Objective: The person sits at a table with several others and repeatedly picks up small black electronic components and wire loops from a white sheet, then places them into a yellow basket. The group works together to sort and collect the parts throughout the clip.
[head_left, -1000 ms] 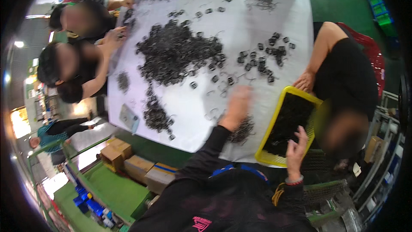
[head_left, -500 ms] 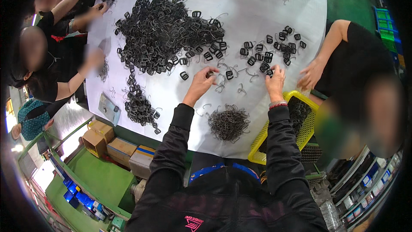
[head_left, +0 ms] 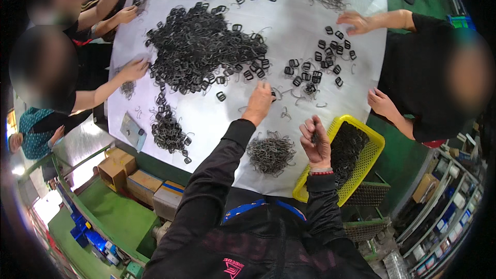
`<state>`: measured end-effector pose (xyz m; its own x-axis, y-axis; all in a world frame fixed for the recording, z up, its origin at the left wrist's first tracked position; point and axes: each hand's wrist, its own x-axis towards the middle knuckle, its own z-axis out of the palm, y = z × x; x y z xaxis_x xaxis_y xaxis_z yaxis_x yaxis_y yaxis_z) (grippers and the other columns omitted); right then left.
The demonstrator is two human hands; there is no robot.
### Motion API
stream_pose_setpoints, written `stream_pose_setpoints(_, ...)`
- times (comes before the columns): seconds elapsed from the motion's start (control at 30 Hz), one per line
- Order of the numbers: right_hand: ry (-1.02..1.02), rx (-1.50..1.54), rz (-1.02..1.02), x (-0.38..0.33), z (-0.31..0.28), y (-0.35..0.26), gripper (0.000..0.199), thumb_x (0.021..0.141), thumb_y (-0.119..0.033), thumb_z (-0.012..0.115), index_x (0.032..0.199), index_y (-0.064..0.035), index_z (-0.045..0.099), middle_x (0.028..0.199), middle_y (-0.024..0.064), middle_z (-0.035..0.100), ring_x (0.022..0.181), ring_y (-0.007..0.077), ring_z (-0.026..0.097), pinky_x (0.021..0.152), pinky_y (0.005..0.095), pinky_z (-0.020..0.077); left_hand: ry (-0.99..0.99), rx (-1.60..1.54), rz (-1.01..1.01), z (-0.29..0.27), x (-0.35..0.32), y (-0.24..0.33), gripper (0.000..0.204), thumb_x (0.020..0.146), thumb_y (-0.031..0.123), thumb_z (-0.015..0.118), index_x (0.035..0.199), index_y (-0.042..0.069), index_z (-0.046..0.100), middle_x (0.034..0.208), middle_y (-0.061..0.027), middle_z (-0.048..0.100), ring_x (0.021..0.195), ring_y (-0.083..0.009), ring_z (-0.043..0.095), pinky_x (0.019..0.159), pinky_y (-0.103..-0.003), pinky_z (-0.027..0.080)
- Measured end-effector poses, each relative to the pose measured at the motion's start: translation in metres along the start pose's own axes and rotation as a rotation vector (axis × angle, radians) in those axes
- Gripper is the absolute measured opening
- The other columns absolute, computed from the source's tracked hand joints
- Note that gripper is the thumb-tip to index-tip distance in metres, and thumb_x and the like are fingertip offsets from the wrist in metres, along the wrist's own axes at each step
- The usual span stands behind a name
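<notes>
Right fingers (head_left: pixel 306 134) curled round dark pieces (head_left: pixel 315 137) — yellow basket (head_left: pixel 370 160) just right, near-right bench (head_left: pixel 212 124) corner; my left hand (head_left: pixel 259 105) — can't tell.

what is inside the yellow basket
The yellow basket holds a heap of small dark pieces. Whatever lies below the top layer, and the basket's floor beneath the heap, is covered; the person's right sleeve also hides part of the near end.
</notes>
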<state>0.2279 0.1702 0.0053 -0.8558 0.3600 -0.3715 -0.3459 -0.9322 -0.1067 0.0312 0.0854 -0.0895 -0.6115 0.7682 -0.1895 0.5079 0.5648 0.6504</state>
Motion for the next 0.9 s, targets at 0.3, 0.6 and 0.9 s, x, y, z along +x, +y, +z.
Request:
stream_pose_setpoints(0.3, 0.128, 0.208, 0.102, -0.006, -0.001, -0.004, 0.051, 0.095, -0.046, 0.045, 0.108, 0.0014, 0.059, 0.095, 0.0119, 0.053, 0.080, 0.0233, 0.047, 0.055, 0.0272, 0.0468, -0.122, 0.200, -0.026, -0.009, -0.003, 0.001, 0.031, 0.076, 0.024, 0.072, 0.079, -0.005, 0.062, 0.089, -0.0253, 0.059, 0.078, -0.0367, 0.063, 0.070, -0.042, 0.051)
stream_pose_setpoints(0.6, 0.120, 0.312, 0.203, -0.019, -0.022, 0.025, 0.054, 0.095, -0.045, 0.043, 0.120, 0.0018, 0.055, 0.109, 0.0175, 0.059, 0.098, 0.0315, 0.055, 0.082, 0.0390, 0.0500, -0.159, -0.018, -0.279, -0.096, -0.011, -0.004, 0.049, 0.073, 0.040, 0.075, 0.058, -0.005, 0.061, 0.048, -0.0143, 0.055, 0.047, -0.0236, 0.057, 0.051, -0.036, 0.045)
stream_pose_setpoints(0.9, 0.314, 0.139, 0.176, -0.006, 0.014, 0.030, 0.042, 0.094, -0.039, 0.048, 0.115, -0.0040, 0.058, 0.108, 0.0134, 0.061, 0.100, 0.0296, 0.058, 0.079, 0.0397, 0.0534, -0.305, -0.227, 0.169, -0.099, -0.051, 0.109, 0.019, 0.083, 0.023, 0.064, 0.087, 0.005, 0.064, 0.078, -0.0106, 0.060, 0.068, -0.0266, 0.060, 0.063, -0.037, 0.047)
